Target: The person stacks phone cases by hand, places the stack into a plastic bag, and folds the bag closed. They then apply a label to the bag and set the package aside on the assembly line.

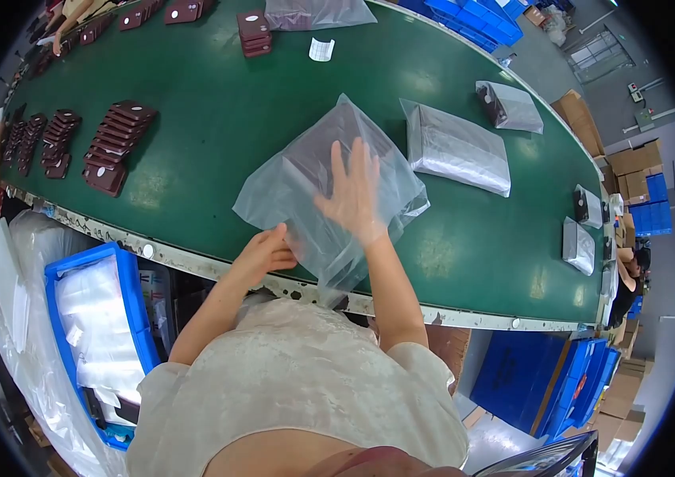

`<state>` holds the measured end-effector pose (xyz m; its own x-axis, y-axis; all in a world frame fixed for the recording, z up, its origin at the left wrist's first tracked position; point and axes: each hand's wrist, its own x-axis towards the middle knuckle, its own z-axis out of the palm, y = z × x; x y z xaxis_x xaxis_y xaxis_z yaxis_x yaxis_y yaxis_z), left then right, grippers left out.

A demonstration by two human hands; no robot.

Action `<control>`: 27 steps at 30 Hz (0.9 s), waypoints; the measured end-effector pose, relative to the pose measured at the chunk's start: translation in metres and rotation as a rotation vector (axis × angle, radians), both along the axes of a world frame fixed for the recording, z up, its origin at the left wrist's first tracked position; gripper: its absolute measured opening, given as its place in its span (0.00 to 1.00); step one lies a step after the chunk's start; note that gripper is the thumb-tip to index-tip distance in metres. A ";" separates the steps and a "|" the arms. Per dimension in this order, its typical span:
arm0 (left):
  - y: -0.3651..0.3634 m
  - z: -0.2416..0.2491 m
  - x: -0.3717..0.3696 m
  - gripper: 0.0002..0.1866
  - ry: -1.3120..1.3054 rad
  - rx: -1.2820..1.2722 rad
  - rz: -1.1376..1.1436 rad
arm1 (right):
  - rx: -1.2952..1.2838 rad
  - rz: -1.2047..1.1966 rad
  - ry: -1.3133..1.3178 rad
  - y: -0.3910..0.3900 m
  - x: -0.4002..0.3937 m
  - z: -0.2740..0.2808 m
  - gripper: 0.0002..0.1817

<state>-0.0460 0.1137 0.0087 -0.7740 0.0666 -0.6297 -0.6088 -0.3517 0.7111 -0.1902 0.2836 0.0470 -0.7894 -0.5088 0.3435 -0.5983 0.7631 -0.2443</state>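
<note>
A clear plastic bag (pixel 309 171) lies on the green table in front of me, with something dark brown showing through its film. My right hand (pixel 353 191) is spread flat over the bag, fingers pointing away from me. My left hand (pixel 264 254) is at the bag's near left edge, thumb and fingers apart around the film's border, palm turned to the right. The bag's loose film droops over the table's near edge. Just right of it lies a filled plastic-wrapped packet (pixel 460 151).
Stacks of dark brown flat pieces (pixel 119 143) stand on the table (pixel 194 87) to the left. A white label sheet (pixel 321 50) lies toward the back. Smaller wrapped packets (pixel 510 107) sit at right. A blue crate (pixel 135 294) of plastic film stands at lower left. A person (pixel 630 278) is at far right.
</note>
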 end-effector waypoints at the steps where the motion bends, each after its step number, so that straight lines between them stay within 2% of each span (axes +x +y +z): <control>1: 0.005 -0.008 -0.002 0.19 0.027 0.234 0.199 | 0.003 -0.001 0.006 0.001 0.003 0.000 0.54; 2: 0.009 -0.016 -0.004 0.19 0.034 0.239 0.198 | 0.002 -0.006 0.022 0.001 0.007 -0.001 0.52; 5: 0.019 -0.031 -0.014 0.08 0.189 0.342 0.525 | 0.004 -0.013 0.074 0.000 0.002 -0.010 0.49; 8: -0.003 -0.029 -0.007 0.05 0.290 0.286 0.506 | -0.027 -0.166 0.176 -0.009 -0.007 -0.034 0.44; 10: -0.030 -0.030 0.007 0.03 0.331 0.244 0.520 | -0.045 -0.130 0.157 -0.028 0.003 -0.039 0.43; 12: -0.074 -0.032 0.016 0.04 0.403 0.074 0.511 | -0.083 -0.075 0.135 -0.057 0.012 -0.038 0.41; 14: -0.125 -0.050 0.033 0.04 0.435 -0.215 0.467 | -0.076 -0.017 0.134 -0.097 0.024 -0.038 0.41; 15: -0.144 -0.043 0.041 0.04 0.433 -0.227 0.500 | -0.067 0.024 0.135 -0.117 0.030 -0.039 0.40; 17: -0.180 -0.026 0.057 0.05 0.196 -0.444 0.394 | -0.078 0.118 0.140 -0.148 0.034 -0.038 0.40; 18: -0.193 -0.029 0.061 0.05 0.189 -0.462 0.445 | -0.061 0.128 0.145 -0.164 0.034 -0.040 0.40; 19: -0.208 -0.038 0.064 0.06 0.206 -0.866 0.361 | -0.047 0.138 0.152 -0.182 0.034 -0.042 0.40; 20: -0.215 -0.026 0.067 0.08 0.201 -1.269 0.257 | -0.036 0.146 0.165 -0.199 0.033 -0.044 0.39; 22: -0.194 0.004 0.044 0.21 0.434 -1.966 0.498 | -0.055 0.177 0.194 -0.216 0.024 -0.048 0.40; 24: -0.175 0.013 0.010 0.30 0.667 -1.661 0.559 | -0.062 0.217 0.236 -0.222 0.013 -0.049 0.41; 25: -0.161 0.017 -0.007 0.33 0.674 -1.531 0.495 | -0.053 0.218 0.242 -0.220 0.008 -0.048 0.41; 27: -0.150 -0.025 -0.047 0.33 0.602 -1.393 0.452 | -0.109 0.236 0.272 -0.208 0.010 -0.047 0.41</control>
